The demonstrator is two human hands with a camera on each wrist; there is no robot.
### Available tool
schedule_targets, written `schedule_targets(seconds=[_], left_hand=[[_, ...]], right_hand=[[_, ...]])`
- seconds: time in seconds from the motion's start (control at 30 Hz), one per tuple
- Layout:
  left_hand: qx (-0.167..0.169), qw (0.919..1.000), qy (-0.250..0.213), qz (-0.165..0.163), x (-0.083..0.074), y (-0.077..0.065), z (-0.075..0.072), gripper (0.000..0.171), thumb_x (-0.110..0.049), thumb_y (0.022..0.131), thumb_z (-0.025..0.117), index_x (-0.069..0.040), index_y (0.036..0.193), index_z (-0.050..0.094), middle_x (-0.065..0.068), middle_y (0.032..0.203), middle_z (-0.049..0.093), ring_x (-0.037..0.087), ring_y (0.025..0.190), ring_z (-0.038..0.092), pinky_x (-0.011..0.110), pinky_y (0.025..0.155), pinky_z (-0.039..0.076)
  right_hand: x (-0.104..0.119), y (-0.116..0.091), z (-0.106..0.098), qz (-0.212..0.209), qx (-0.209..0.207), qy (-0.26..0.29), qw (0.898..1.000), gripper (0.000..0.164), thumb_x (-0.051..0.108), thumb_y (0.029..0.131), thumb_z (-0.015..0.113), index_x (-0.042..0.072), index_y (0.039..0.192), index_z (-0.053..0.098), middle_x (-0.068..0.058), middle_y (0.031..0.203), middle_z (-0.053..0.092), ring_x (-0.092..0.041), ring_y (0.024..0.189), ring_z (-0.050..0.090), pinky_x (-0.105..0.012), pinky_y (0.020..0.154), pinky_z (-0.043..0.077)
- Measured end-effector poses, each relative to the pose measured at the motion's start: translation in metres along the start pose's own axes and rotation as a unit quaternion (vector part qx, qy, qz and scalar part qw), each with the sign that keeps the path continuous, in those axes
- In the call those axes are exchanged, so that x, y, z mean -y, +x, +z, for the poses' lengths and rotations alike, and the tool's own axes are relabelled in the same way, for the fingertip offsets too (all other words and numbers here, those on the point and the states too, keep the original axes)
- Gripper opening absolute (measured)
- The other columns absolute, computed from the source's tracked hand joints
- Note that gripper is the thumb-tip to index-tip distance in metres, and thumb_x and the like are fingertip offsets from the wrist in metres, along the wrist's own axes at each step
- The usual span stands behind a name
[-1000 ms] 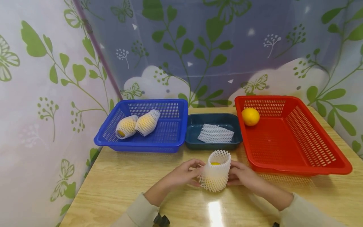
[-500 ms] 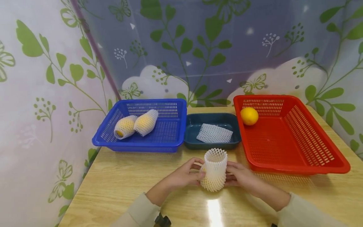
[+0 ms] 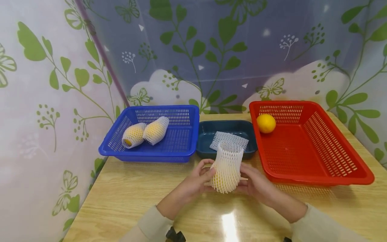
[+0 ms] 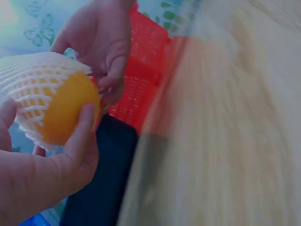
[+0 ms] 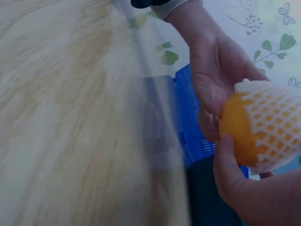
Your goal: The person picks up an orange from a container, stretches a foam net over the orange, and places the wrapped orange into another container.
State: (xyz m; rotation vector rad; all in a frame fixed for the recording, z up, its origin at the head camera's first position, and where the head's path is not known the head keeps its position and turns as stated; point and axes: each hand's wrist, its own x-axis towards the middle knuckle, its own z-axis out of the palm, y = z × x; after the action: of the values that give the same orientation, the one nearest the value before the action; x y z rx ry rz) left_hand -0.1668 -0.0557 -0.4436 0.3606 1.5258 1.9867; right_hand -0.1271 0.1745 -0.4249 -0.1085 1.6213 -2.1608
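Observation:
An orange in a white foam net sleeve is held up between both hands over the near middle of the table. The left hand grips it from the left, thumb on its near side. From the right, the right hand holds it with the fingers around its side and underneath. In the left wrist view the bare bottom of the orange pokes out of the net, and fingertips of both hands touch it. The right wrist view shows the same bare end. The sleeve's loose upper end stands tilted away from the person.
A blue basket at back left holds two netted oranges. In the dark green tray at the middle lies a flat foam net. A red basket at right holds one bare orange. A patterned curtain hangs behind.
Both hands have lifted the netted orange off the table and tipped its open top away, so the sleeve now overlaps the green tray in view. The baskets have stayed put.

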Motion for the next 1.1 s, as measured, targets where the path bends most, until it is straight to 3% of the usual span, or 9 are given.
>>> schedule_targets(seconds=[0.17,0.37,0.7,0.9,1.1], left_hand=[[0.002,0.9981,-0.052,0.034,-0.019,0.001,0.009,0.050,-0.040,0.091,0.067,-0.017,0.127,0.041,0.002,0.112,0.055,0.018,0.096,0.060,0.044,0.082,0.054],[0.014,0.9971,-0.062,0.042,-0.036,0.002,0.015,0.052,-0.042,0.091,0.066,-0.016,0.129,0.039,0.004,0.114,0.056,0.021,0.100,0.059,0.052,0.090,0.051],[0.017,0.9970,-0.066,0.037,-0.042,0.003,0.015,0.046,-0.035,0.097,0.059,-0.014,0.132,0.036,0.004,0.116,0.055,0.020,0.101,0.059,0.053,0.093,0.050],[0.015,0.9963,-0.078,0.031,-0.043,0.001,0.015,0.041,-0.034,0.099,0.056,-0.017,0.131,0.037,0.003,0.118,0.055,0.020,0.103,0.059,0.051,0.091,0.050],[0.009,0.9956,-0.088,0.031,-0.046,-0.001,0.015,0.028,-0.029,0.103,0.045,-0.018,0.129,0.040,0.002,0.119,0.055,0.019,0.103,0.059,0.048,0.089,0.051]], right_hand=[[0.019,0.000,0.003,-0.039,0.038,0.004,0.999,0.034,0.035,0.105,0.035,0.020,0.134,0.044,0.001,0.123,0.055,-0.023,0.107,0.062,-0.037,0.093,0.051],[0.031,0.002,0.008,-0.046,0.038,0.008,0.998,0.042,0.034,0.104,0.035,0.016,0.142,0.030,0.000,0.128,0.051,-0.022,0.110,0.060,-0.038,0.095,0.050],[0.033,0.004,0.009,-0.061,0.030,0.017,0.998,0.037,0.033,0.105,0.034,0.018,0.139,0.034,0.002,0.124,0.055,-0.019,0.107,0.061,-0.036,0.094,0.051],[0.031,0.003,0.007,-0.079,0.044,0.014,0.996,0.038,0.021,0.102,0.030,0.019,0.139,0.038,0.003,0.124,0.058,-0.020,0.106,0.063,-0.036,0.094,0.051],[0.030,0.005,0.005,-0.102,0.062,0.019,0.993,0.039,0.013,0.101,0.029,0.020,0.136,0.045,0.003,0.122,0.061,-0.019,0.104,0.065,-0.036,0.094,0.051]])
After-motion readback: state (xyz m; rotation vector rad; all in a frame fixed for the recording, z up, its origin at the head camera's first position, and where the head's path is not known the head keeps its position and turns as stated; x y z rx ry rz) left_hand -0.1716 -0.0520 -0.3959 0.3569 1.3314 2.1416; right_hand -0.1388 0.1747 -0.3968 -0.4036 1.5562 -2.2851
